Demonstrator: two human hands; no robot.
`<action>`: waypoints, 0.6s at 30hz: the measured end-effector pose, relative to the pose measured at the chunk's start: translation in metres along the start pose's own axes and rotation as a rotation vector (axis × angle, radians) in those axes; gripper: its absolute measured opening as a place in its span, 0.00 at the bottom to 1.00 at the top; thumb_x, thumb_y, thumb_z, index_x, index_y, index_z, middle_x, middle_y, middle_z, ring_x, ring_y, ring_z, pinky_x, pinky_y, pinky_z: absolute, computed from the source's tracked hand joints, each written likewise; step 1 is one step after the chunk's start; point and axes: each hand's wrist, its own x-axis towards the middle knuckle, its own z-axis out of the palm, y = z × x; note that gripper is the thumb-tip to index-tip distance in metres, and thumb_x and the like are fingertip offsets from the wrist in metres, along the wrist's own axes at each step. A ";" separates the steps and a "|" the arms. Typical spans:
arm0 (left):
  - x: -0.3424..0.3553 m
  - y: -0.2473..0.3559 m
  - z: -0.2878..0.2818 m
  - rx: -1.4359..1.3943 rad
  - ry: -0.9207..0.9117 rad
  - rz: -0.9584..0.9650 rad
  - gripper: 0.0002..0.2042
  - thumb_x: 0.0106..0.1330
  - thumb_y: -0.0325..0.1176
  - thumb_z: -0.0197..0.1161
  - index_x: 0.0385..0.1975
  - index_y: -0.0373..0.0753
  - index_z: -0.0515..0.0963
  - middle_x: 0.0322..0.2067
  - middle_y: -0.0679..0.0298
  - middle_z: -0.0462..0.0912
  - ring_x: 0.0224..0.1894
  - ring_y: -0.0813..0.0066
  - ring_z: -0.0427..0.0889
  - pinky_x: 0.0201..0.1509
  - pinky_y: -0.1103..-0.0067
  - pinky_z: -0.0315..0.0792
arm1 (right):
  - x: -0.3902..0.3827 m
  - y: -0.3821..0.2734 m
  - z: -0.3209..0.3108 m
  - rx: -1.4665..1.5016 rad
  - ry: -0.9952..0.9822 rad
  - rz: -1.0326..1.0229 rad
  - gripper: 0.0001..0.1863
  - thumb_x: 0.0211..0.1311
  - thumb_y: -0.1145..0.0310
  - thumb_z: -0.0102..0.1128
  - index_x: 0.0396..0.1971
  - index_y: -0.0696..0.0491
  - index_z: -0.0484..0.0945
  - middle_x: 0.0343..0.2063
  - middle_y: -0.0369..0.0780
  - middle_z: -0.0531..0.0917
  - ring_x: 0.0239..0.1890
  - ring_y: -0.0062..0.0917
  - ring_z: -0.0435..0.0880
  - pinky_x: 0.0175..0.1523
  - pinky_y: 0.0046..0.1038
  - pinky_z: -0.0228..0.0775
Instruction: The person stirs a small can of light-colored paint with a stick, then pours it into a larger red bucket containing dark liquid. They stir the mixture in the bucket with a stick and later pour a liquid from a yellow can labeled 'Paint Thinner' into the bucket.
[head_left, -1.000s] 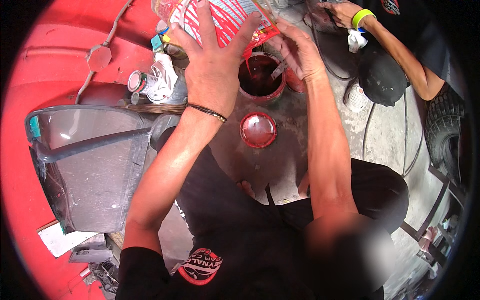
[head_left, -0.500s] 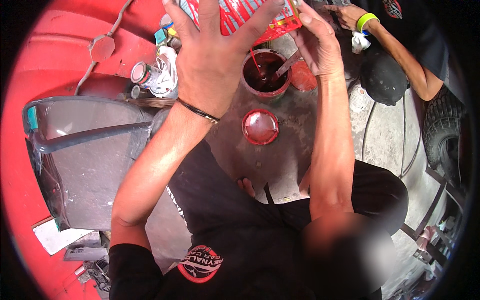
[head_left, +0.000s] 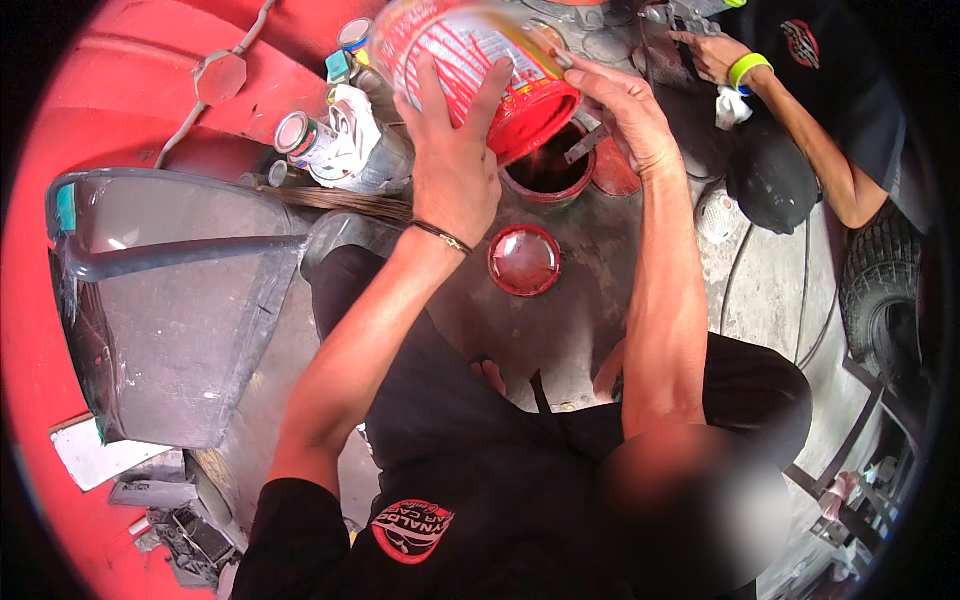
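A paint can (head_left: 480,62), its label streaked with wet red paint, is tilted between my two hands, with its red-coated end low and to the right. My left hand (head_left: 455,165) has its fingers spread along the can's near side, supporting it. At the can's right edge, my right hand (head_left: 632,115) grips with thumb and fingers. Just under the can stands a round tub (head_left: 560,195) of dark red paint, partly hidden, with a flat stirring stick (head_left: 585,146) leaning in it. Nearer to me, a red-rimmed round lid (head_left: 525,260) lies on the floor.
Left are a red car panel (head_left: 130,90), a grey plastic part (head_left: 180,340), and small cans (head_left: 295,133) beside a tub with a white rag (head_left: 345,130). A co-worker's hand (head_left: 712,58) and black cap (head_left: 770,180) are at upper right, near a tyre (head_left: 885,300).
Both hands have brought the can lower and nearer to me. The thin red stream that ran from it into the tub no longer shows.
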 end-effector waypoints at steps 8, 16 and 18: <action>-0.003 -0.029 0.016 -0.110 0.137 -0.190 0.51 0.60 0.07 0.56 0.89 0.47 0.61 0.87 0.36 0.56 0.90 0.33 0.55 0.93 0.58 0.55 | 0.068 -0.008 0.020 -0.340 -0.253 -0.118 0.30 0.80 0.43 0.73 0.63 0.54 0.94 0.54 0.38 0.96 0.57 0.20 0.91 0.68 0.25 0.78; 0.000 -0.080 -0.011 -1.064 0.146 -0.712 0.50 0.68 0.10 0.53 0.90 0.56 0.54 0.78 0.58 0.75 0.75 0.51 0.83 0.63 0.49 0.93 | 0.119 -0.101 0.066 -0.578 -0.549 0.098 0.45 0.79 0.42 0.71 0.83 0.58 0.73 0.74 0.43 0.84 0.76 0.32 0.80 0.84 0.34 0.67; -0.014 -0.078 -0.024 -1.152 0.127 -0.801 0.49 0.70 0.10 0.53 0.90 0.59 0.53 0.78 0.58 0.75 0.74 0.52 0.84 0.58 0.46 0.95 | 0.118 -0.114 0.053 -1.046 -0.484 -0.027 0.45 0.85 0.30 0.59 0.79 0.56 0.80 0.71 0.42 0.87 0.73 0.27 0.82 0.82 0.32 0.66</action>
